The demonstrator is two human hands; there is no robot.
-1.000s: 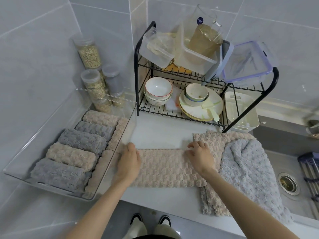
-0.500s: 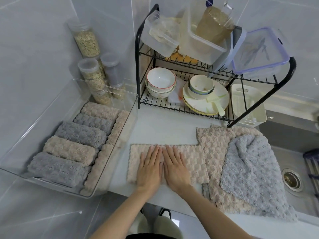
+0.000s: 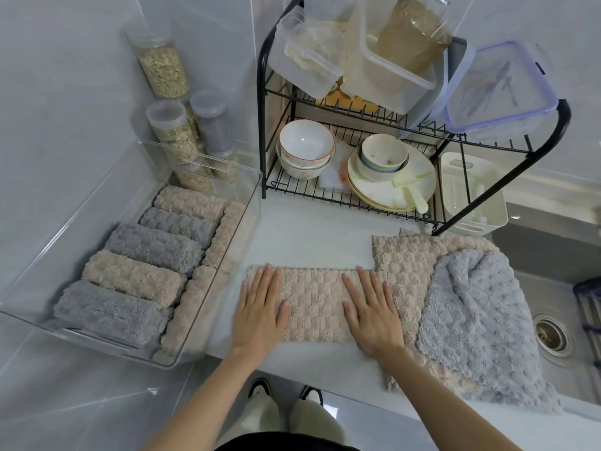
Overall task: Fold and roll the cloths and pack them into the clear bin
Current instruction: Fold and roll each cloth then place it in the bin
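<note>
A beige cloth (image 3: 313,302), folded into a long strip, lies flat on the white counter in front of me. My left hand (image 3: 260,309) presses flat on its left end and my right hand (image 3: 374,312) on its right end, fingers spread. The clear bin (image 3: 250,196) stands at the left and holds several rolled grey and beige cloths (image 3: 140,275). To the right lies a pile of unfolded beige cloths (image 3: 403,268) with a grey cloth (image 3: 474,310) on top.
A black wire dish rack (image 3: 341,203) with bowls, plates and plastic containers stands behind the cloth. Jars of grain (image 3: 175,138) stand in the corner behind the bin. A steel sink (image 3: 553,333) lies at the right. The counter's front edge runs just below my wrists.
My hands were at the strip's ends, met in its middle, and have now slid apart toward both ends again, flat on the cloth. The camera has moved closer.
</note>
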